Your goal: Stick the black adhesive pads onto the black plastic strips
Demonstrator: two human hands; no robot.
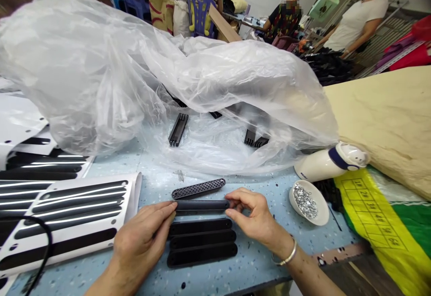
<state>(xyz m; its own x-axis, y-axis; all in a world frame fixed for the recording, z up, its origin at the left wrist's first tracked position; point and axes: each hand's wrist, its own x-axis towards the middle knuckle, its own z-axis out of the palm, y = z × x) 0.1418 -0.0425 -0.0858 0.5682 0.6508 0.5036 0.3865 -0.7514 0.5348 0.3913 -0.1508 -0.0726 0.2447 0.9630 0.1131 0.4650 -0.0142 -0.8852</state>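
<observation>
- Busy workshop behind, with other people seated or standing at far tables; up close, a pale blue speckled counter point(256, 260) carries a big crumpled clear plastic bag point(141, 89) with a few black parts inside.
- At the near edge, a long black slat point(202, 205) is held level between both hands, just above a row of three like slats point(201, 242) lying side by side.
- By its look the slat is light, thin moulded plastic: stiff enough to hold by its rounded ends, likely to flex if pressed mid-length, and smooth enough to slip.
- Left hand point(141, 240): fingertips pressed against the slat's left end, grip nearly closed.
- Right hand point(254, 217): thumb and forefinger pinch the right end; other fingers curled.
- Just beyond lies a mesh-patterned strip point(198, 188); to the right stands a small white bowl point(319, 215) of shiny bits, and white slotted panels point(67, 224) lie at left.
</observation>
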